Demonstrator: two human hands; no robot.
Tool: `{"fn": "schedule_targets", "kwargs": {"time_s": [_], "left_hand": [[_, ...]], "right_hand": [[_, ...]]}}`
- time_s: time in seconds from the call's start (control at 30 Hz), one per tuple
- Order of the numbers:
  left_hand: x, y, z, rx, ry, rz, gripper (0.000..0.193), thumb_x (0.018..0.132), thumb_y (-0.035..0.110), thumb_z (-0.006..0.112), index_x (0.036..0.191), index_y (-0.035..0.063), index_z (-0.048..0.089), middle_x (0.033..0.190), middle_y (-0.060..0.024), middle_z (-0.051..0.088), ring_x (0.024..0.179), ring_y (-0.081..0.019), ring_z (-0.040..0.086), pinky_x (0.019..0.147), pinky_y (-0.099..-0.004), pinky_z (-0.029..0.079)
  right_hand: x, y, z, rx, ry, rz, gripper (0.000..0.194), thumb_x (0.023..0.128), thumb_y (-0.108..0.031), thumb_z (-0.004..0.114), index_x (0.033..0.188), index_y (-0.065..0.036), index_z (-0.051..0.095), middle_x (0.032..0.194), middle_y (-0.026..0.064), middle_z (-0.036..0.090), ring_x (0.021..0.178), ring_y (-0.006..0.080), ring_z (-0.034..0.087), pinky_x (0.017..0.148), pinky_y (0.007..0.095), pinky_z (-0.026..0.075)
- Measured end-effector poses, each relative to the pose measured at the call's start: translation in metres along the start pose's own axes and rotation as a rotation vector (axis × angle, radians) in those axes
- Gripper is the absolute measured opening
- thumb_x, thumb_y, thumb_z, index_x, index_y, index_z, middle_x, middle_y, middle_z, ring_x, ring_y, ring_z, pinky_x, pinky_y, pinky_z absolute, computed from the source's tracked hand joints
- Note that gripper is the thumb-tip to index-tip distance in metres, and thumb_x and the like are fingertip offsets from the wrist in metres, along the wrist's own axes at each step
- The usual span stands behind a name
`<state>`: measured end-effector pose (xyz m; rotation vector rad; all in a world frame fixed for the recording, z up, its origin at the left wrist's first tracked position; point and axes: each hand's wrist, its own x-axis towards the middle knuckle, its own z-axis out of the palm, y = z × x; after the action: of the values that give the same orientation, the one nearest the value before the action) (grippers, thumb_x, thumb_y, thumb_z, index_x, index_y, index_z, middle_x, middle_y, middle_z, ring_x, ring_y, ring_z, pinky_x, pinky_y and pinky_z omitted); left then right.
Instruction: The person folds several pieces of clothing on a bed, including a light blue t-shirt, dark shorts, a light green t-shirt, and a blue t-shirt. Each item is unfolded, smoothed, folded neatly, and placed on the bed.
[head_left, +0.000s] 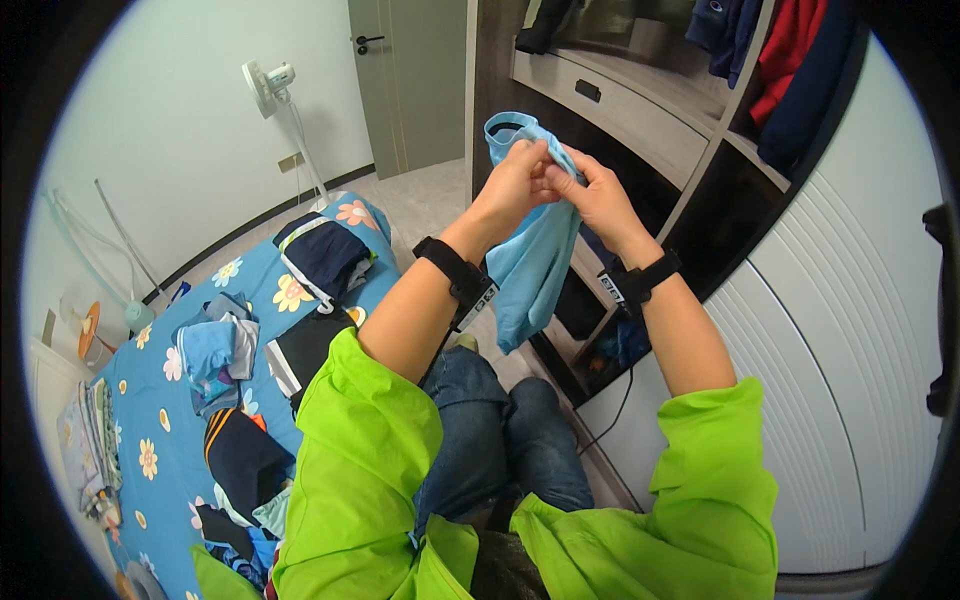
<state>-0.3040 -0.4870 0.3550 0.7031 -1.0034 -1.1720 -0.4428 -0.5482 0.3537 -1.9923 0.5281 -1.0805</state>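
Observation:
A light blue garment (534, 277) hangs in the air before me, pinched near its top by both hands. My left hand (517, 180) grips it from the left, with the fingers curled in. Close beside it, my right hand (596, 196) holds the same fabric between thumb and fingers. Above the hands, a round opening of the garment with a dark inner band faces up. The rest of the cloth drops down in folds past my wrists. Whether it is a top or trousers I cannot tell.
On the left, a bed with a blue flowered sheet (154, 420) bears folded dark clothes (326, 251), light blue clothes (206, 349) and a black garment (307, 349). An open wardrobe (637, 127) with hanging clothes stands ahead to the right. Behind are a white fan (271, 86) and a door (412, 82).

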Motion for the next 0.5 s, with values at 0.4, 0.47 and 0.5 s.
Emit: {"fn": "schedule_targets", "kwargs": {"time_s": [0.4, 0.47, 0.5], "left_hand": [[-0.021, 0.024, -0.045, 1.362, -0.007, 0.578, 0.094, 0.060, 0.053, 0.085, 0.136, 0.0134, 0.046, 0.151, -0.0236, 0.024, 0.141, -0.0398, 0.022, 0.111, -0.0506, 0.028], [-0.021, 0.028, -0.043, 1.400, -0.157, 0.490, 0.065, 0.070, 0.050, 0.081, 0.118, 0.0113, 0.061, 0.139, -0.0217, 0.044, 0.130, -0.0369, 0.042, 0.105, -0.0490, 0.037], [-0.021, 0.030, -0.042, 1.266, -0.140, 0.371, 0.058, 0.073, 0.048, 0.079, 0.115, 0.0116, 0.063, 0.129, -0.0194, 0.051, 0.121, -0.0337, 0.048, 0.100, -0.0452, 0.040]], "right_hand": [[-0.002, -0.010, -0.021, 0.233, -0.386, 0.135, 0.030, 0.093, -0.016, 0.045, 0.114, -0.006, 0.065, 0.090, 0.0034, 0.064, 0.083, 0.0129, 0.059, 0.078, 0.0284, 0.048], [-0.002, -0.011, -0.022, 0.230, -0.433, 0.132, 0.028, 0.092, -0.016, 0.047, 0.111, -0.006, 0.065, 0.091, 0.0037, 0.063, 0.083, 0.0138, 0.060, 0.079, 0.0297, 0.049], [-0.002, -0.010, -0.022, 0.218, -0.444, 0.126, 0.026, 0.092, -0.016, 0.049, 0.109, -0.006, 0.066, 0.091, 0.0039, 0.063, 0.083, 0.0142, 0.060, 0.079, 0.0304, 0.049]]}}
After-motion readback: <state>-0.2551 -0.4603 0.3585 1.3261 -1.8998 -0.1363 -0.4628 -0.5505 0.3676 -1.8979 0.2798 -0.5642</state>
